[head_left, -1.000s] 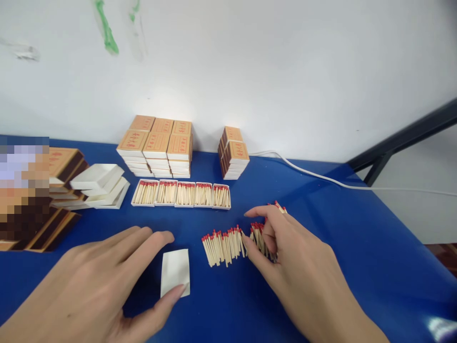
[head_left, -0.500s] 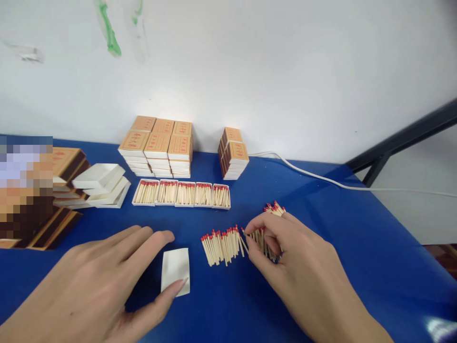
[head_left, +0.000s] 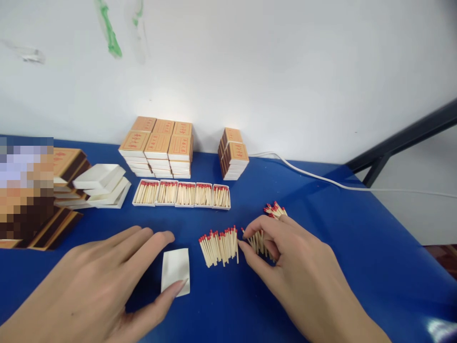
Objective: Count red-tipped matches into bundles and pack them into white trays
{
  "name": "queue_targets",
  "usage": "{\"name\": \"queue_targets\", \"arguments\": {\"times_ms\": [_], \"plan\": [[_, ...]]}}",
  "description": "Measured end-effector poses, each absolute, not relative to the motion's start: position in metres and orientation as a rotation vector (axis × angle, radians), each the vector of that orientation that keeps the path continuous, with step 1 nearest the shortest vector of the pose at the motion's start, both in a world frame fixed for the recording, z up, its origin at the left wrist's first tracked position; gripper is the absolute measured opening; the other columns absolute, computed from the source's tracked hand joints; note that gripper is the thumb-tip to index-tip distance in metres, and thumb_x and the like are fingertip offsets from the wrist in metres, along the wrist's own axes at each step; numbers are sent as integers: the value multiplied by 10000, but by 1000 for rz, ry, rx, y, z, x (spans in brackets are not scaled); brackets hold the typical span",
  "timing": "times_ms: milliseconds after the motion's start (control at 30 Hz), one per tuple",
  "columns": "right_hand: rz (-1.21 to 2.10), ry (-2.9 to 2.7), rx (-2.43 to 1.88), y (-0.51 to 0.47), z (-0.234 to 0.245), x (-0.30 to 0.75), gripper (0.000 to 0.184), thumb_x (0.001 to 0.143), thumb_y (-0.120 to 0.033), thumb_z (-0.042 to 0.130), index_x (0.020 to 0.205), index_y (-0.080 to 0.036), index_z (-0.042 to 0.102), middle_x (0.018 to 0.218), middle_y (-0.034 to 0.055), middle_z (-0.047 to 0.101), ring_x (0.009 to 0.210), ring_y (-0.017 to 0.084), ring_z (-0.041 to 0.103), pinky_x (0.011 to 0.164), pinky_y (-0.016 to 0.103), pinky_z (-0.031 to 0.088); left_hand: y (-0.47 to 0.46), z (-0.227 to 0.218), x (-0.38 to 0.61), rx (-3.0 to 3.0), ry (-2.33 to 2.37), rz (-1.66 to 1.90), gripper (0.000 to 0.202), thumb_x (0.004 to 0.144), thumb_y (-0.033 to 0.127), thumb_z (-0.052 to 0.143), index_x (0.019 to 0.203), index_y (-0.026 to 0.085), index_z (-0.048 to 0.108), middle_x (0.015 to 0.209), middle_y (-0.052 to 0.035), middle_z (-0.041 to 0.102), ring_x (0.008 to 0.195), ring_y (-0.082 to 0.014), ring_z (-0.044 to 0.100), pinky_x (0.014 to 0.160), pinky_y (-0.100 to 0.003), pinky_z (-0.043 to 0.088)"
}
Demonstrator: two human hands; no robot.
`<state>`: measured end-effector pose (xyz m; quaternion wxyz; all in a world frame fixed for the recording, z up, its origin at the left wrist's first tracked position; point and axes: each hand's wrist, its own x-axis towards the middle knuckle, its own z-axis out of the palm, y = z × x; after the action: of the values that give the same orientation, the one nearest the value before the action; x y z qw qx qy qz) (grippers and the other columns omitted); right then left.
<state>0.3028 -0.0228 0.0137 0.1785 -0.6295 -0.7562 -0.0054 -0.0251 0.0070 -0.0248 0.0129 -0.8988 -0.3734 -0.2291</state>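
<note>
Matches (head_left: 218, 247) lie in a loosely fanned row on the blue table (head_left: 357, 238), between the two hands; nearest the wearer, the left hand (head_left: 103, 281) is spread wide, its thumb over the edge of a small white tray (head_left: 174, 267), the fingers not closed round it; the right hand (head_left: 300, 267) has thumb and forefinger tips only narrowly apart at the row's right end; whether they or the curled fingers hold a match I cannot tell. Over the last second the row has shifted slightly left and its right end has drawn in; a slim gap now parts it from the loose pile (head_left: 259, 240) under the right hand; for the work in hand, this suggests one portion is being separated from the rest. Farther off, a smaller bunch (head_left: 274, 208) lies beyond the right hand; then five filled trays (head_left: 184, 206) and, near the wall, stacked matchboxes (head_left: 157, 143), all unchanged.
</note>
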Motion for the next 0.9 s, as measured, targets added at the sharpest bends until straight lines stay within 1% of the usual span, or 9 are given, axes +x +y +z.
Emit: {"name": "queue_targets", "arguments": {"times_ms": [100,233,333,433,567,700,767,833,900], "plan": [[-43,-2126,-1794,-21,15,302,147,979,-257,862,926,-313,737,680,-66,606,580,196,666,472,278,486,6,-26,-25,-2795,-1180,-708,457,1178,594,602,1524,305,677,1242,-56,868,937,-266,867,631,-416,602],[-76,-2122,-1812,-20,16,305,119,1027,-264,801,932,-308,744,668,-50,609,625,215,697,500,278,494,5,-26,-25,-2785,-1176,-709,454,1185,593,581,1528,307,665,1237,-57,875,938,-263,871,629,-409,592],[-83,-2131,-1819,-21,14,308,135,1052,-270,766,922,-307,765,677,-33,642,670,229,732,527,288,496,6,-25,-25,-2796,-1179,-674,459,1178,587,589,1530,301,653,1252,-75,876,961,-288,877,617,-423,591],[-54,-2129,-1839,-21,11,308,167,1058,-285,767,893,-310,775,704,-17,678,713,237,756,548,299,502,5,-25,-25,-2792,-1182,-682,465,1163,590,611,1523,301,663,1261,-80,875,952,-298,877,618,-433,595],[-8,-2079,-1837,-21,8,303,192,1037,-268,786,849,-304,775,679,-29,636,647,208,707,552,306,485,5,-26,-26,-2800,-1196,-698,452,1164,587,609,1516,309,666,1239,-69,875,940,-289,876,619,-431,589],[38,-2038,-1815,-22,7,293,238,1022,-272,813,793,-298,757,618,-54,535,567,183,622,540,306,461,5,-27,-26,-2791,-1163,-656,465,1187,589,575,1527,279,642,1245,-95,874,944,-312,880,614,-463,598],[62,-2033,-1807,-22,8,290,231,1027,-279,815,802,-304,770,599,-62,507,553,181,601,536,302,462,5,-28,-27,-2790,-1150,-647,465,1193,579,565,1532,269,634,1236,-100,873,941,-312,880,606,-468,596],[84,-2035,-1795,-22,9,289,208,1043,-283,792,837,-312,789,599,-63,508,553,180,605,526,297,458,4,-28,-27,-2793,-1148,-638,460,1199,571,556,1534,265,628,1223,-97,871,926,-301,876,618,-470,608],[73,-2032,-1781,-22,11,291,179,1051,-271,744,882,-311,790,632,-58,548,561,176,625,527,295,461,4,-27,-28,-2784,-1146,-637,460,1205,578,542,1530,263,626,1233,-103,870,924,-301,873,606,-467,601]]}}
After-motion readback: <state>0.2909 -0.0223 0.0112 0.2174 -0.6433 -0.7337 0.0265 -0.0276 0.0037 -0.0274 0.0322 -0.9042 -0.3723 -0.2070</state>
